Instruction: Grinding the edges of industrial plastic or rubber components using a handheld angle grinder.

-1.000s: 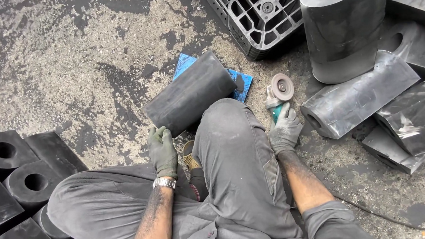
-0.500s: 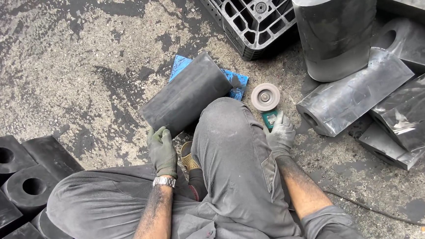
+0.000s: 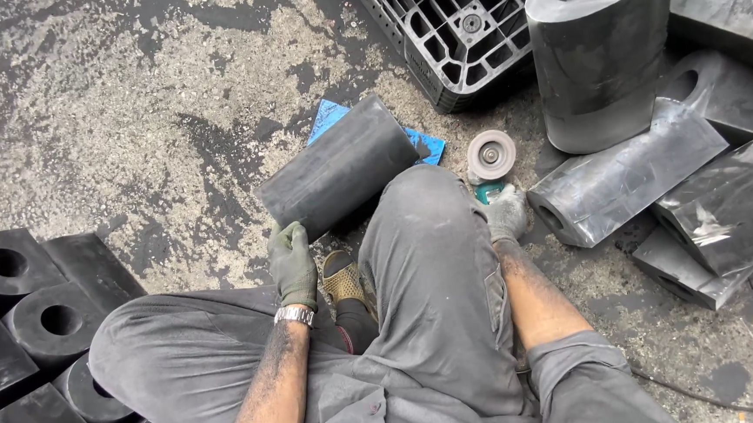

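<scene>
- The black rubber block [image 3: 339,168] lies tilted on a blue sheet [image 3: 329,117] on the gritty floor, just beyond the knee.
- Left hand [image 3: 293,264], gloved, rests fingers curled at the block's near end.
- Right hand [image 3: 506,213] is clamped around the angle grinder [image 3: 490,163], disc facing up.

Black rubber blocks and a pallet on stained concrete

Holed blocks [image 3: 24,294] stacked at left; a black plastic pallet [image 3: 443,24] at top; a tall upright block [image 3: 602,50] beside it; slabs [image 3: 725,208] at right.
</scene>
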